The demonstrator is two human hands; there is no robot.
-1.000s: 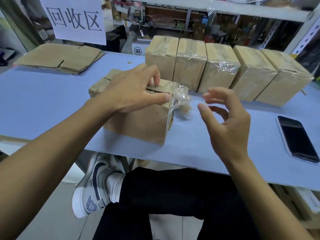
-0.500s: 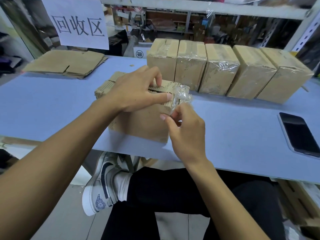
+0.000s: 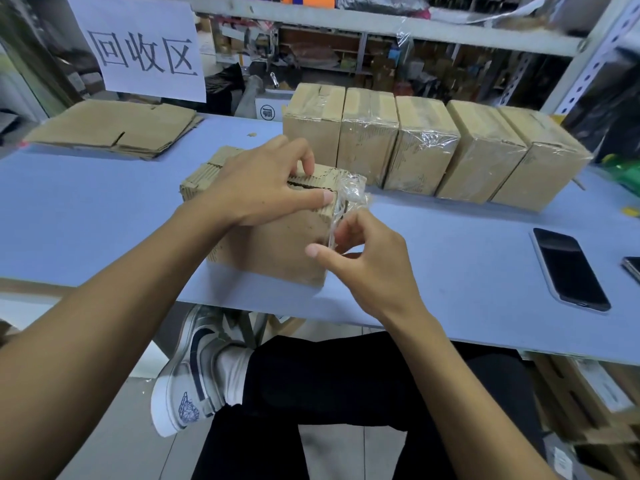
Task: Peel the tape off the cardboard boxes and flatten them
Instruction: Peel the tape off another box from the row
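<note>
The left hand [image 3: 263, 188] grips the top of the box [image 3: 273, 247], which stands at the table's [image 3: 104, 216] near edge, thumb pressed along its front rim. At the box's 3 o'clock corner the right hand [image 3: 374, 265] pinches the crumpled clear tape [image 3: 351, 192] with curled fingers. Five taped boxes [image 3: 422, 150] line up at 1 o'clock, flattened cardboard [image 3: 114, 128] at 10, a phone [image 3: 568, 268] at 3.

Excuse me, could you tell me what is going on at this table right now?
A person is stripping clear tape off a cardboard box on the blue table. The left hand grips the box's top to steady it, while the right hand pinches the loosened tape at its right edge. Five taped boxes wait in a row behind, and flattened cardboard lies stacked at the far left.
</note>
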